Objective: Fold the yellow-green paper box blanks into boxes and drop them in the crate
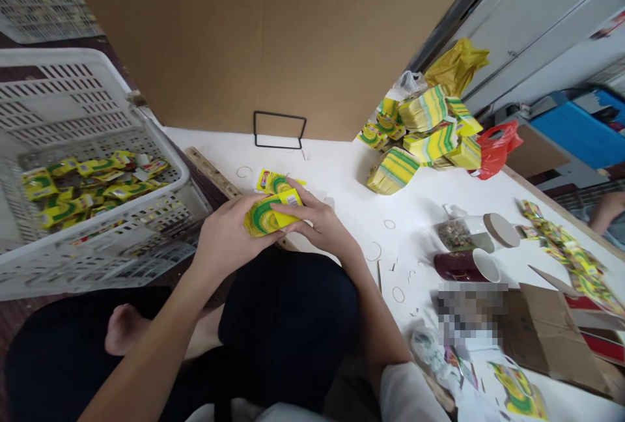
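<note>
Between both hands is a small yellow and green printed carton (266,216), held above my lap at the table's near edge. My left hand (227,233) wraps round its left side. The fingers of my right hand (317,217) grip its right end near a barcode flap. Just behind it, a flat yellow and green printed piece (272,180) lies on the white table (336,171), partly covered by my hands. Whether the carton has anything inside cannot be seen.
A white plastic basket (183,178) with several yellow packets (97,184) stands at left. A big cardboard box (273,38) rises behind. To the right are bundled yellow cartons (395,171), a red bag (498,148), a jar (461,233), a maroon mug (459,266) and rubber bands (398,294).
</note>
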`<action>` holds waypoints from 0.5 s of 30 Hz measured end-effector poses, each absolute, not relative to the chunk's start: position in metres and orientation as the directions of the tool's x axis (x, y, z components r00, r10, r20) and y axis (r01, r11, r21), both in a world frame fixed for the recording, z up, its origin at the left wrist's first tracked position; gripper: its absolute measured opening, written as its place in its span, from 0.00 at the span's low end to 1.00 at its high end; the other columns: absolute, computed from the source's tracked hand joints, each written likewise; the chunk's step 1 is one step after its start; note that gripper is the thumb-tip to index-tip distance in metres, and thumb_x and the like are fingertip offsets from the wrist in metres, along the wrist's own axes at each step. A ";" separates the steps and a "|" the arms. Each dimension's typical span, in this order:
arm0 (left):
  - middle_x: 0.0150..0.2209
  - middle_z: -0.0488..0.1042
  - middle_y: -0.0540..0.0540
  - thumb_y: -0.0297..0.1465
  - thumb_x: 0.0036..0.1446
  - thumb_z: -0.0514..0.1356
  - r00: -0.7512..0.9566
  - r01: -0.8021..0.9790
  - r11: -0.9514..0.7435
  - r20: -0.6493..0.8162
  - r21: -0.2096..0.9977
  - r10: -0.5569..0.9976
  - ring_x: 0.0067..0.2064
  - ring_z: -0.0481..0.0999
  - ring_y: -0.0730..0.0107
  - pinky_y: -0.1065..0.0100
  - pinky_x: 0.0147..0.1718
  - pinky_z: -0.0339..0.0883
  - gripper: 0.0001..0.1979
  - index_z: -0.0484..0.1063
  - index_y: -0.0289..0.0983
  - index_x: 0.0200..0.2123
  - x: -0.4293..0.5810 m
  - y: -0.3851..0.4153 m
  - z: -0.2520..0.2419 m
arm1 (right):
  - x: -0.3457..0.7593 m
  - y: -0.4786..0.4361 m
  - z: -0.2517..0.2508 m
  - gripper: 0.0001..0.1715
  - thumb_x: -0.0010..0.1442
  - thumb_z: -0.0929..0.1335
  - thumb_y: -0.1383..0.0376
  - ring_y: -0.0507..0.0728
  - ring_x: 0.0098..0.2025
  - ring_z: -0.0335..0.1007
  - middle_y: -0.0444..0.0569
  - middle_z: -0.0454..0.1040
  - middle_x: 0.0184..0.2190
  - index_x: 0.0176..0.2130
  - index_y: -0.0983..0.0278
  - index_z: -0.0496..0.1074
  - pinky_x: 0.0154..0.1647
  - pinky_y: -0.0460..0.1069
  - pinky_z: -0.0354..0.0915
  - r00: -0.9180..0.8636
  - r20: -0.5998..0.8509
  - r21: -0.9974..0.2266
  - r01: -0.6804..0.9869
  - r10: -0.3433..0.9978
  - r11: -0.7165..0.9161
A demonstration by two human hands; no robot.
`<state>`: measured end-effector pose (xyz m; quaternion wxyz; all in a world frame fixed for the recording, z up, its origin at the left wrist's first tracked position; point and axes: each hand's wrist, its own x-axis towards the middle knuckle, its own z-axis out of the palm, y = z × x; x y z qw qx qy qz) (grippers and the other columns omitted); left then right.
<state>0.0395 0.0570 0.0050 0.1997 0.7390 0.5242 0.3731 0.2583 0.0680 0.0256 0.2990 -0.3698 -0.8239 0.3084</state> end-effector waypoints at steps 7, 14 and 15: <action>0.48 0.81 0.41 0.46 0.50 0.70 0.127 0.688 -0.355 0.377 0.633 0.918 0.49 0.81 0.48 0.54 0.49 0.75 0.28 0.75 0.41 0.52 0.044 0.050 0.008 | 0.257 0.066 0.030 0.24 0.70 0.64 0.50 0.59 0.77 0.45 0.55 0.63 0.68 0.55 0.60 0.77 0.74 0.57 0.55 -0.591 0.279 -0.732 0.379 0.757 0.566; 0.48 0.79 0.40 0.44 0.53 0.68 0.092 0.727 -0.329 0.390 0.603 0.916 0.50 0.80 0.46 0.51 0.51 0.74 0.26 0.75 0.39 0.53 0.062 0.046 0.004 | 0.251 0.064 0.024 0.43 0.71 0.60 0.46 0.59 0.78 0.40 0.58 0.47 0.75 0.74 0.60 0.43 0.77 0.62 0.48 -0.523 0.279 -0.755 0.400 0.806 0.521; 0.48 0.79 0.40 0.44 0.53 0.68 0.091 0.699 -0.324 0.370 0.638 0.925 0.51 0.79 0.46 0.50 0.51 0.73 0.26 0.74 0.40 0.53 0.060 0.049 0.003 | 0.252 0.065 0.022 0.45 0.70 0.62 0.46 0.60 0.77 0.43 0.60 0.47 0.75 0.74 0.62 0.43 0.76 0.62 0.51 -0.497 0.294 -0.760 0.397 0.817 0.515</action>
